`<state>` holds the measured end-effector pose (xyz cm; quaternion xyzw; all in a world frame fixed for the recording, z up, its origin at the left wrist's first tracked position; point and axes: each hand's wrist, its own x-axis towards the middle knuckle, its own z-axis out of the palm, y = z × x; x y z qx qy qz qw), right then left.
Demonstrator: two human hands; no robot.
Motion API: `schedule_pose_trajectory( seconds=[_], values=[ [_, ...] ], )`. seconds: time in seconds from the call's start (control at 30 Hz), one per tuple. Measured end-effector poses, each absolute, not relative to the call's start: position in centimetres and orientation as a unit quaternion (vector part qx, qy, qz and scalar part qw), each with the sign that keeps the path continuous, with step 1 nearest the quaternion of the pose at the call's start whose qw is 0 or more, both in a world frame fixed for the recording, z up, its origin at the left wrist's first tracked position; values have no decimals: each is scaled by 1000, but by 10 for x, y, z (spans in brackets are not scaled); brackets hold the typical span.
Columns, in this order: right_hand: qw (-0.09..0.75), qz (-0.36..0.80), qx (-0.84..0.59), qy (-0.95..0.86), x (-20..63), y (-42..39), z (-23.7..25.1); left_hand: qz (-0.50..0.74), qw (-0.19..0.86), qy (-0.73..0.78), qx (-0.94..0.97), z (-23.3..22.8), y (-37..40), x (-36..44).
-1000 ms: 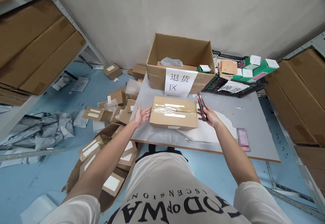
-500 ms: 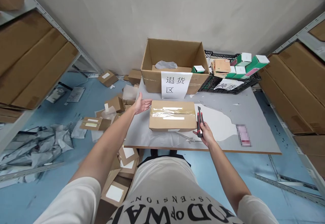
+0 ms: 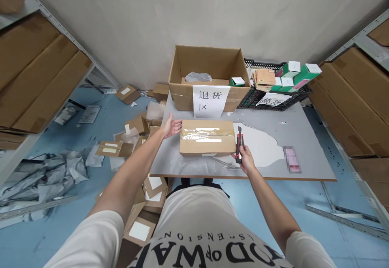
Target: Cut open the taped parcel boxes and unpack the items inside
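A closed cardboard box [image 3: 208,144] lies on the table in front of me, with shiny clear tape and white label strips along its top. At the box's left edge, my left hand [image 3: 172,127] is open, fingers stretched towards it; its fingertips are at or very near the side. My right hand [image 3: 245,159] is closed around a red and black box cutter [image 3: 238,148], which points away from me beside the box's right end. The fingers under the cutter are partly hidden.
Behind stands an open carton [image 3: 182,97] with a paper sign [image 3: 209,106]. To its right, a black crate [image 3: 281,105] holds green-and-white boxes. A pink item [image 3: 291,159] lies on the grey table [image 3: 313,154]. Discarded boxes [image 3: 127,94] litter the floor at left; shelves of cartons flank both sides.
Almost nothing differs. The view has shifted slightly, and both hands keep their places beside the box, the right one still holding the box cutter.
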<state>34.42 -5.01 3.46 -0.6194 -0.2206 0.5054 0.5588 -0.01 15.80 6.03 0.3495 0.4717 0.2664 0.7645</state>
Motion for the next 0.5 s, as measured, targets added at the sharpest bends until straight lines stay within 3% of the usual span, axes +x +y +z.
schedule_pose_trajectory(
  seconds=[0.5],
  values=[
    [565,519,-605,-213,349,-45,37,281,765,466,345,59,154,0]
  ],
)
